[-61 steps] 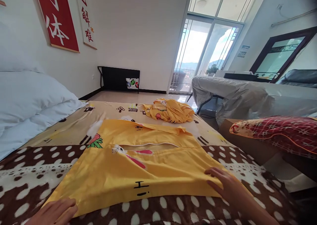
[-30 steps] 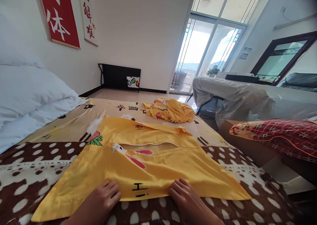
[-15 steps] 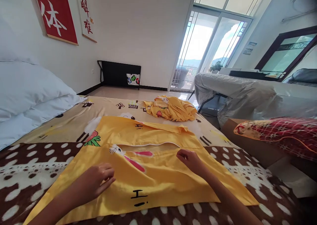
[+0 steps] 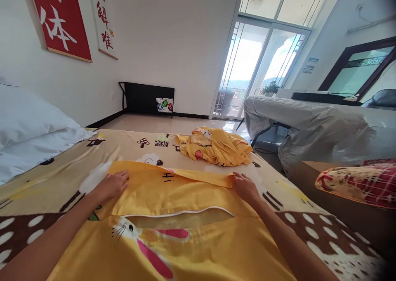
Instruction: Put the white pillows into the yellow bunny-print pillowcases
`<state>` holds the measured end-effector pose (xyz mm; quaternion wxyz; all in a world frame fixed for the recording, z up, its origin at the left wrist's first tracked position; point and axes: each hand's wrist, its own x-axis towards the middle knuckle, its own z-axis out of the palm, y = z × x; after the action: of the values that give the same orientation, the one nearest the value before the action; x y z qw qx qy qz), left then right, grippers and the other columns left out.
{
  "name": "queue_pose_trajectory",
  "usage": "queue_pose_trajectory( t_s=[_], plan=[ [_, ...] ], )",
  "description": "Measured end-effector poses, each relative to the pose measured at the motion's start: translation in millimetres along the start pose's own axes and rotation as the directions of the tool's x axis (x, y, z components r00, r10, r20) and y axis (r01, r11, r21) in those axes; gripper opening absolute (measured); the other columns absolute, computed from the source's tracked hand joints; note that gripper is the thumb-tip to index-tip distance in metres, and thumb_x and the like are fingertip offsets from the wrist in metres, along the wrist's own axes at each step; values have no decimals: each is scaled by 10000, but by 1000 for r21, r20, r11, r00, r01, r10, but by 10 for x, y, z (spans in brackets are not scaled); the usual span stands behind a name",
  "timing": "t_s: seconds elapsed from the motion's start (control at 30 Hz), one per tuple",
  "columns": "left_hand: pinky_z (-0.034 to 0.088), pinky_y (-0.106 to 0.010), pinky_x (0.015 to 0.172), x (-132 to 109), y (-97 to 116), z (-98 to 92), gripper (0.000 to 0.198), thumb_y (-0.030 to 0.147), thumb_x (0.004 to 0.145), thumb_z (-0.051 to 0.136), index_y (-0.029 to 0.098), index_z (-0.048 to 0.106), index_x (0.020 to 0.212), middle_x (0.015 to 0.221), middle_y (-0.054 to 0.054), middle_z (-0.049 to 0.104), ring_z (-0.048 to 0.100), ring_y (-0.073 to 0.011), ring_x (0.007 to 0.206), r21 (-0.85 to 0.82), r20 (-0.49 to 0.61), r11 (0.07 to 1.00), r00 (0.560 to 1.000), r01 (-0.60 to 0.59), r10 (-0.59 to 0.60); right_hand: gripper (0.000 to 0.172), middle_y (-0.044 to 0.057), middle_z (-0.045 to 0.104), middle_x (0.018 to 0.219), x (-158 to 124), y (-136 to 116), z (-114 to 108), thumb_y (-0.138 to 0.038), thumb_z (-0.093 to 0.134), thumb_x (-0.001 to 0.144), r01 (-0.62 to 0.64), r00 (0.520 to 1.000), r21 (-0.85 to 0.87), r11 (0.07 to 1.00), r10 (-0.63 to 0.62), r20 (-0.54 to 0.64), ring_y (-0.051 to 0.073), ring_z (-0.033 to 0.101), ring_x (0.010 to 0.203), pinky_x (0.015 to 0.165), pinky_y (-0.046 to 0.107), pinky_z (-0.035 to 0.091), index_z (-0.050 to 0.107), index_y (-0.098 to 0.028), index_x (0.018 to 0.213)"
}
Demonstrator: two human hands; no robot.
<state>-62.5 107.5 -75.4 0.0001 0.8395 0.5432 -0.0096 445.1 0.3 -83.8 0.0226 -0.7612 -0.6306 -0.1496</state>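
Note:
A yellow pillowcase [image 4: 201,242] lies spread flat on the bed, printed with a white rabbit and the word "Hi". Across its middle runs a white-edged slit [image 4: 185,211], gaping a little. My left hand [image 4: 114,186] is at the far left corner, its bent fingers closed over the cloth; the fingertips are partly hidden. At the far right corner, my right hand [image 4: 246,187] pinches the edge between thumb and fingers. Beyond the pillowcase sits a crumpled heap of matching yellow cloth [image 4: 216,147].
The bed has a cream and brown patterned blanket [image 4: 130,149]. White pillows [image 4: 34,120] lie on the left. To the right are a cardboard box [image 4: 309,180] with a red checked cloth [image 4: 361,186] and a plastic-draped piece of furniture [image 4: 324,120]. A black panel [image 4: 142,97] leans by the wall.
Both hands have reached forward from above the pillowcase's near half to its far corners and closed on the cloth. The view has shifted slightly, with the pillowcase lower in the picture.

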Motion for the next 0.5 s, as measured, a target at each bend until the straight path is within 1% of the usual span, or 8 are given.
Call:
queue_pose_trajectory(
  t_s=[0.1, 0.17, 0.27, 0.33, 0.4, 0.47, 0.5],
  plan=[
    [303, -490, 1056, 366, -41, 136, 560, 342, 891, 275, 104, 403, 1381, 1494, -157, 322, 327, -265, 1364, -15, 64, 998, 996, 67, -66, 330, 124, 625, 1161, 324, 182, 77, -164, 363, 874, -133, 991, 2, 991, 133, -3, 236, 528, 1057, 861, 322, 403, 663, -134, 1010],
    [266, -503, 1078, 545, -42, 238, 606, 390, 909, 220, 101, 313, 1434, 1513, -147, 281, 272, -259, 1392, -21, 76, 994, 991, 109, -108, 325, 154, 632, 1108, 505, 303, 149, -192, 370, 869, -218, 976, 2, 976, 218, 10, 264, 519, 1062, 864, 344, 394, 657, -104, 992],
    [224, -543, 1087, 700, -47, 378, 615, 433, 921, 167, 153, 274, 1458, 1539, -112, 221, 201, -256, 1418, -35, 60, 986, 986, 161, -159, 342, 175, 598, 1165, 640, 432, 312, -211, 380, 855, -308, 950, 0, 952, 307, 47, 302, 493, 1102, 882, 402, 380, 629, -86, 1054],
    [210, -553, 1089, 734, -71, 441, 609, 447, 923, 161, 178, 289, 1455, 1543, -103, 211, 187, -257, 1422, -48, 18, 978, 980, 201, -200, 394, 177, 550, 1249, 628, 476, 440, -244, 365, 865, -359, 931, 6, 933, 358, 69, 320, 477, 1132, 881, 450, 379, 573, -99, 1166],
    [211, -556, 1085, 720, -113, 465, 618, 470, 921, 161, 182, 313, 1447, 1541, -115, 216, 197, -274, 1417, -65, -21, 968, 970, 242, -244, 466, 163, 480, 1348, 552, 502, 553, -320, 318, 898, -390, 918, 21, 921, 387, 86, 327, 446, 1183, 885, 483, 378, 474, -140, 1298],
    [215, -566, 1077, 658, -167, 447, 630, 484, 919, 165, 173, 311, 1447, 1539, -132, 218, 207, -295, 1412, -76, -28, 958, 960, 275, -278, 525, 144, 411, 1423, 431, 523, 626, -387, 260, 921, -390, 919, 31, 920, 388, 73, 316, 401, 1243, 918, 499, 361, 375, -164, 1383],
    [218, -573, 1072, 605, -198, 428, 632, 481, 920, 168, 164, 299, 1451, 1536, -141, 221, 209, -305, 1410, -76, -18, 953, 955, 294, -296, 543, 142, 394, 1440, 354, 535, 642, -395, 246, 924, -385, 922, 27, 922, 383, 57, 305, 388, 1261, 939, 498, 349, 344, -157, 1402]
  ],
)
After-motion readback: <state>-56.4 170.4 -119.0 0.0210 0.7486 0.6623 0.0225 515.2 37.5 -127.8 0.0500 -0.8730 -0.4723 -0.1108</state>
